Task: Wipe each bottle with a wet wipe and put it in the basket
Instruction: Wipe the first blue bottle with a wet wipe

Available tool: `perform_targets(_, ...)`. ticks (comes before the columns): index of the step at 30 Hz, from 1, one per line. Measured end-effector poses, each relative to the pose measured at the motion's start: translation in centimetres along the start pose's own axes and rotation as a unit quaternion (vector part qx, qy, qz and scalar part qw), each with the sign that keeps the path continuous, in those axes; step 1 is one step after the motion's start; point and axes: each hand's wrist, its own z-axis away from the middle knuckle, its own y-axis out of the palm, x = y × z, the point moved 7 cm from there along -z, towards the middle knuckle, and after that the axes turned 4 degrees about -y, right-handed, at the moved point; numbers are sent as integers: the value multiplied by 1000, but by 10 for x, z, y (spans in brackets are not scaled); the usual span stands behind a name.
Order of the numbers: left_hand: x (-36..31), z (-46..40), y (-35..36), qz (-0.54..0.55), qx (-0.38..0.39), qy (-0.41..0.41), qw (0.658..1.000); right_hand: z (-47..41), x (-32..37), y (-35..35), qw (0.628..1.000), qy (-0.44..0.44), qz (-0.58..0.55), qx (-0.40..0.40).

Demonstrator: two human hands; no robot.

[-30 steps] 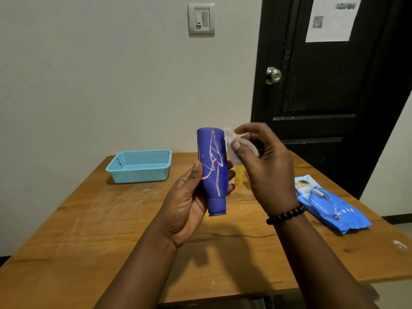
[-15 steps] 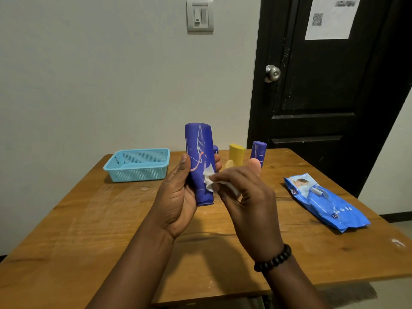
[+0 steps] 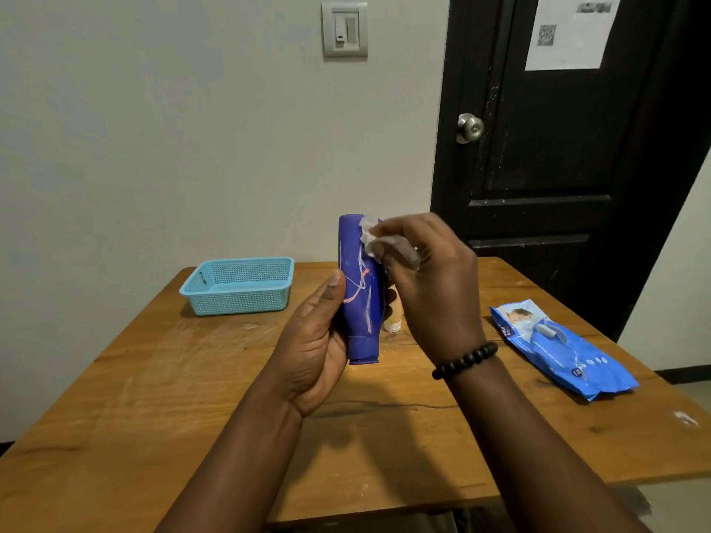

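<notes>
My left hand (image 3: 313, 340) grips a blue bottle (image 3: 359, 290) with pale line markings, held cap-down above the wooden table (image 3: 231, 398). My right hand (image 3: 427, 278) pinches a white wet wipe (image 3: 371, 236) against the bottle's upper right side. A light blue mesh basket (image 3: 238, 285) stands at the table's back left with nothing visible inside. Behind my hands, the lower part of a cream-yellow bottle (image 3: 394, 319) shows on the table; other bottles are hidden.
A blue wet-wipe pack (image 3: 561, 348) lies on the table at the right. A black door (image 3: 569, 148) with a metal knob stands behind the table's right side; a grey wall with a light switch is behind the left.
My right hand with the wipe has gone from the bottle's lower part up to its top end. The left hand keeps its hold, with the bottle lifted slightly.
</notes>
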Motion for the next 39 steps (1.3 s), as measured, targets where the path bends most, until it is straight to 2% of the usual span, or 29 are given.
perform_targets(7, -4, -5, -10, -9, -52, 2, 999, 72, 1, 7, 999, 5, -31, 35)
perform_targets(9, -1, -1, -11, -15, -45, -2, 999, 80, 1, 8, 999, 2, -28, 44)
perform_targets(12, 0, 1, -8, -14, -37, -3, 999, 70, 4, 8, 999, -4, -17, 38)
perform_targets(18, -2, 4, 0, -30, 26, -12, 999, 12, 9, -3, 999, -15, -4, -29)
perform_targets(22, -6, 6, 7, -37, 29, -4, 999, -17, 10, -3, 999, -24, 1, -45)
perform_targets(27, -16, 1, 6, -30, 6, 19, 999, -1, 16, 5, 998, -50, 1, -25)
perform_targets(31, -23, -3, 4, -14, -23, 52, 998, 35, 14, 13, 999, -30, -16, 9)
perform_targets(35, -22, -2, -8, 3, -58, 38, 998, 57, 13, 18, 999, -31, -14, 32)
perform_targets(39, -15, 2, -12, -54, -46, 21, 997, 34, 13, 17, 1000, -21, -15, 7)
